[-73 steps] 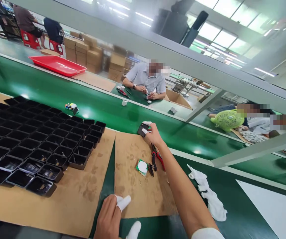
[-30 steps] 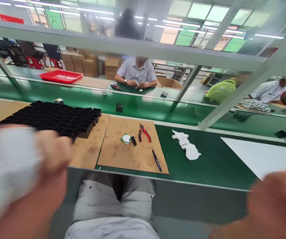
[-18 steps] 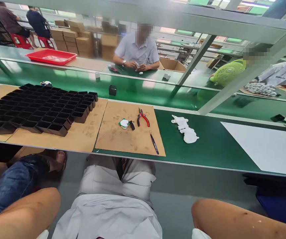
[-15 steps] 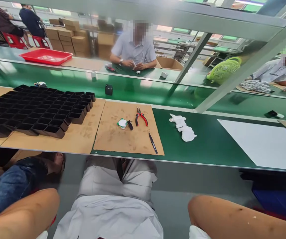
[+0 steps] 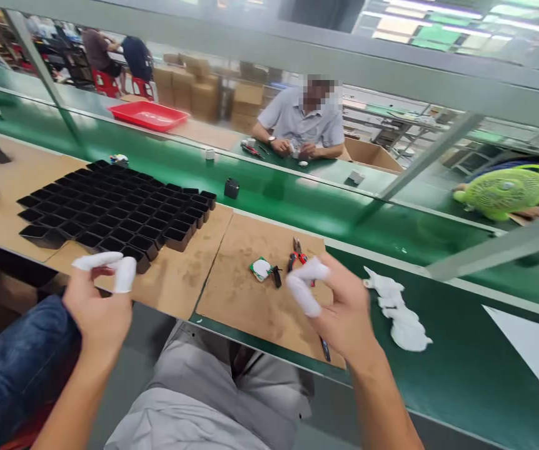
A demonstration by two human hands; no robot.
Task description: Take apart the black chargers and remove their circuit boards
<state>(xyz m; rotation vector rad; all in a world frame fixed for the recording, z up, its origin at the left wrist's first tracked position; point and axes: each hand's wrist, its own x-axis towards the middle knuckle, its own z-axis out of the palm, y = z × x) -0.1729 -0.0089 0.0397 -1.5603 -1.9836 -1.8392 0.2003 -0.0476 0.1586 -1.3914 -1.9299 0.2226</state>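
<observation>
My left hand (image 5: 100,300) is raised at the bench edge, in front of the black boxes (image 5: 150,244). White finger covers sit on its thumb and index finger, which are curved with a gap and nothing between them. My right hand (image 5: 337,306), with similar covers, hovers over the cardboard mat (image 5: 232,300), thumb and forefinger apart and empty. Behind it, red-handled pliers (image 5: 296,244) and black tweezers (image 5: 326,351) are partly hidden. Between my hands lies a small green circuit board with a white disc (image 5: 261,269), beside a small black part (image 5: 277,276).
Crumpled white pieces (image 5: 403,312) lie right of the mat, then a white sheet (image 5: 532,356). A green conveyor belt (image 5: 279,194) runs behind, carrying a black box (image 5: 231,187). Opposite sits a co-worker (image 5: 302,122). A metal post (image 5: 431,156) and a green fan (image 5: 508,190) stand right.
Both hands have come up into view from below, with forearms now reaching over the bench edge. The view has turned left and tilted. The things on the mat lie as before.
</observation>
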